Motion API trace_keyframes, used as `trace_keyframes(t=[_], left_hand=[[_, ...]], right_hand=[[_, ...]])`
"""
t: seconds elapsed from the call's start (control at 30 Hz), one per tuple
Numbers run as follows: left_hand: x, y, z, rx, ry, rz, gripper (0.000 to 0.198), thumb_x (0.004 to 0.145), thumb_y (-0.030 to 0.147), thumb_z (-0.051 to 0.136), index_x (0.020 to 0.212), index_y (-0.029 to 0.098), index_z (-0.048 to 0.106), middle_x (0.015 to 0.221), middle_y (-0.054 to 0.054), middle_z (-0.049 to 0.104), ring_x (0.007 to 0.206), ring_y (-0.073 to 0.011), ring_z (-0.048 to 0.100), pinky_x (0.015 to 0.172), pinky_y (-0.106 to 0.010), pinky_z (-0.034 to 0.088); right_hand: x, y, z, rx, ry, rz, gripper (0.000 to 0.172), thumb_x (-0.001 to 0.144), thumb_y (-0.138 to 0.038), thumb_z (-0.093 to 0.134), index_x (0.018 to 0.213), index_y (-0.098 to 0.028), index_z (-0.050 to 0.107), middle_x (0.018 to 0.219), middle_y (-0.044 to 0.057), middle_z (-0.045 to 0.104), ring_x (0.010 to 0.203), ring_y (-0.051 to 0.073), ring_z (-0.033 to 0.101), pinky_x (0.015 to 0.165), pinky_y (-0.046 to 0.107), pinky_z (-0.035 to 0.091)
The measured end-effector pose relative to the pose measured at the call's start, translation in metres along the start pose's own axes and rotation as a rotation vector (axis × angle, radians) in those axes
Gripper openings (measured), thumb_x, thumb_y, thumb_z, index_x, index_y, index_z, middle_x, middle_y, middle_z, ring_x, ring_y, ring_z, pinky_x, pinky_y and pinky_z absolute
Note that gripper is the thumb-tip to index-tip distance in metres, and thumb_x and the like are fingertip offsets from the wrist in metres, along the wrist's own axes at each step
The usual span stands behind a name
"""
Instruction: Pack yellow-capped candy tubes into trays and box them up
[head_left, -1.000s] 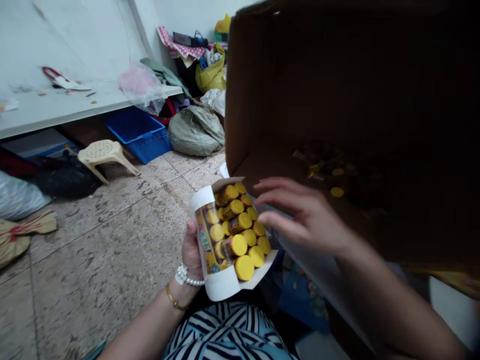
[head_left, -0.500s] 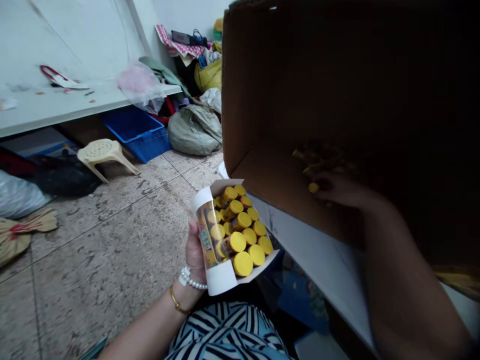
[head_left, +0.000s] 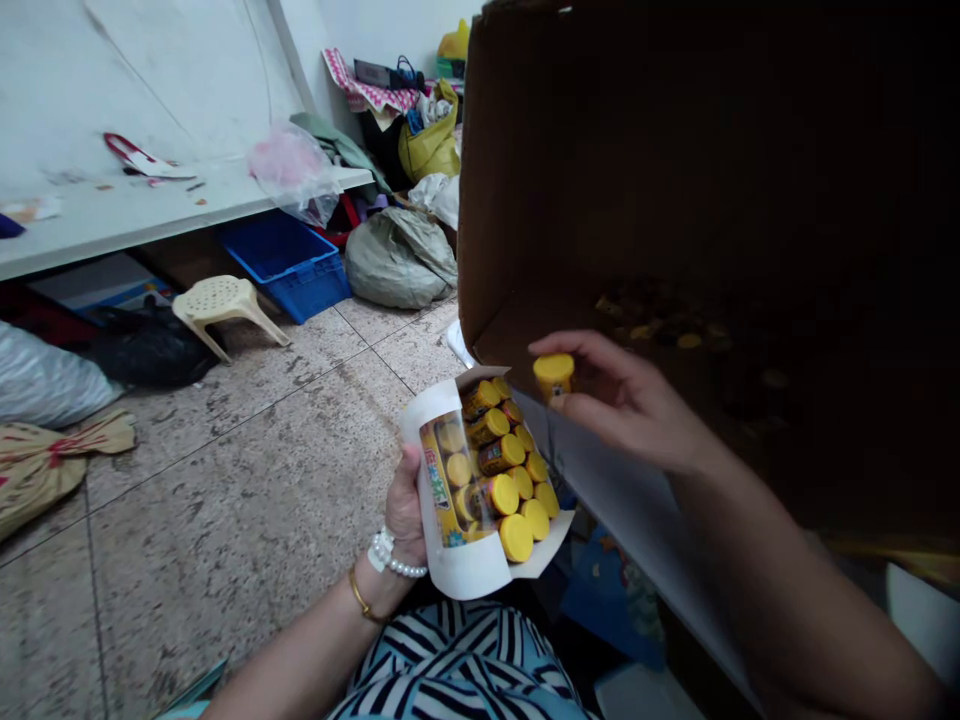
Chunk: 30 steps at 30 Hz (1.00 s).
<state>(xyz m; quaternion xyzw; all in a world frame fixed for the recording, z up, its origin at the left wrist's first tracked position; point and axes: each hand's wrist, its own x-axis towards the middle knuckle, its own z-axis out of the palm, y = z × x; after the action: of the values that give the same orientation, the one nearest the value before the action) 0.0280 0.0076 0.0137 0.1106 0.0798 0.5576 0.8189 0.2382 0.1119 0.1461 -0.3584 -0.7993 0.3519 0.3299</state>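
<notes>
My left hand (head_left: 406, 497) grips a small white display box (head_left: 465, 570) with a clear window, tilted over my lap. Several yellow-capped little bottles (head_left: 504, 478) lie packed inside it. My right hand (head_left: 624, 400) pinches one more yellow-capped bottle (head_left: 554, 376) just above the far end of the white box. Behind that hand stands a big brown cardboard carton (head_left: 600, 180), open toward me. More yellow-capped bottles (head_left: 667, 325) lie dimly on its floor.
A tiled floor spreads to the left. A cream plastic stool (head_left: 219, 305) lies tipped near a blue crate (head_left: 289, 258) and a grey sack (head_left: 400, 258) under a white shelf (head_left: 165, 200). Bags and clutter fill the far corner.
My right hand reached deep into the carton, then came back out holding one yellow-capped bottle, now above the white box. The left hand kept the box almost still.
</notes>
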Motion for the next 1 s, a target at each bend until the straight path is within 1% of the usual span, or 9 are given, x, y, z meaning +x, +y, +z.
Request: trace_keyframes(t=[0.13, 0.3, 0.4, 0.5, 0.6, 0.67, 0.8, 0.93, 1.0], left_hand=[[0.002, -0.001, 0.004, 0.014, 0.034, 0.023, 0.068, 0.086, 0.063, 0.056, 0.137, 0.018, 0.055, 0.135, -0.014, 0.064, 0.138, -0.0354, 0.047, 0.116, -0.056, 0.035], [0.004, 0.005, 0.015, 0.014, -0.102, 0.072, 0.052, 0.092, 0.057, 0.054, 0.128, 0.021, 0.064, 0.125, -0.008, 0.071, 0.134, -0.0313, 0.052, 0.118, -0.050, 0.034], [0.004, 0.013, 0.021, -0.009, -0.207, 0.065, 0.048, 0.094, 0.055, 0.049, 0.128, 0.026, 0.065, 0.130, -0.005, 0.069, 0.139, -0.0297, 0.047, 0.121, -0.050, 0.027], [0.005, 0.019, 0.022, -0.011, -0.279, 0.004, 0.049, 0.094, 0.059, 0.045, 0.130, 0.030, 0.064, 0.142, -0.005, 0.060, 0.145, -0.0317, 0.037, 0.122, -0.054, 0.021], [0.009, 0.017, 0.018, -0.025, -0.257, 0.000, 0.059, 0.094, 0.065, 0.036, 0.134, 0.029, 0.059, 0.148, -0.006, 0.054, 0.147, -0.0331, 0.032, 0.122, -0.056, 0.020], [0.013, 0.011, 0.016, -0.026, -0.227, 0.011, 0.063, 0.094, 0.067, 0.033, 0.138, 0.027, 0.056, 0.149, -0.007, 0.053, 0.148, -0.0323, 0.031, 0.122, -0.054, 0.020], [0.017, -0.001, 0.012, 0.001, -0.155, -0.017, 0.065, 0.092, 0.066, 0.040, 0.140, 0.024, 0.052, 0.148, -0.011, 0.053, 0.147, -0.0314, 0.032, 0.122, -0.053, 0.023], [0.013, -0.005, 0.010, 0.055, -0.095, -0.053, 0.068, 0.089, 0.067, 0.046, 0.140, 0.022, 0.052, 0.145, -0.012, 0.056, 0.145, -0.0329, 0.038, 0.120, -0.054, 0.028], [0.010, -0.005, 0.009, 0.070, -0.055, -0.045, 0.067, 0.089, 0.067, 0.047, 0.138, 0.022, 0.055, 0.143, -0.012, 0.058, 0.143, -0.0335, 0.041, 0.118, -0.054, 0.031]], right_hand=[[-0.005, -0.008, 0.029, 0.210, -0.028, 0.043, 0.027, 0.081, -0.024, 0.069, 0.105, -0.024, 0.056, 0.105, 0.002, 0.070, 0.097, 0.020, 0.067, 0.086, 0.034, 0.052], [-0.011, -0.023, 0.053, -0.040, -0.037, -0.104, 0.035, 0.074, -0.038, 0.082, 0.099, -0.024, 0.061, 0.102, 0.004, 0.071, 0.098, 0.022, 0.065, 0.085, 0.034, 0.052], [-0.006, -0.018, 0.025, -0.186, -0.020, -0.197, 0.031, 0.081, -0.045, 0.075, 0.102, -0.025, 0.067, 0.104, 0.005, 0.073, 0.099, 0.022, 0.066, 0.087, 0.035, 0.052], [0.000, 0.015, -0.040, -0.540, 0.337, 0.114, 0.027, 0.087, -0.047, 0.065, 0.101, -0.024, 0.069, 0.095, 0.006, 0.074, 0.085, 0.025, 0.069, 0.078, 0.040, 0.054], [0.003, 0.065, -0.089, -0.751, 0.388, 0.380, 0.024, 0.089, -0.041, 0.060, 0.096, -0.020, 0.070, 0.089, 0.010, 0.074, 0.086, 0.030, 0.069, 0.078, 0.045, 0.053], [0.008, 0.096, -0.092, -0.720, 0.361, 0.401, 0.027, 0.093, -0.041, 0.052, 0.102, -0.021, 0.068, 0.095, 0.009, 0.074, 0.090, 0.028, 0.070, 0.077, 0.043, 0.054], [0.017, 0.125, -0.063, -0.687, 0.266, 0.402, 0.017, 0.084, -0.036, 0.064, 0.097, -0.025, 0.067, 0.098, 0.009, 0.073, 0.092, 0.029, 0.069, 0.078, 0.043, 0.054], [0.019, 0.108, -0.053, -0.634, 0.182, 0.453, 0.011, 0.071, -0.027, 0.072, 0.080, -0.023, 0.066, 0.079, 0.006, 0.070, 0.081, 0.027, 0.067, 0.075, 0.041, 0.053], [0.019, 0.086, -0.051, -0.409, 0.181, 0.375, 0.026, 0.073, -0.028, 0.070, 0.098, -0.023, 0.066, 0.085, 0.004, 0.070, 0.084, 0.024, 0.067, 0.077, 0.039, 0.054]])
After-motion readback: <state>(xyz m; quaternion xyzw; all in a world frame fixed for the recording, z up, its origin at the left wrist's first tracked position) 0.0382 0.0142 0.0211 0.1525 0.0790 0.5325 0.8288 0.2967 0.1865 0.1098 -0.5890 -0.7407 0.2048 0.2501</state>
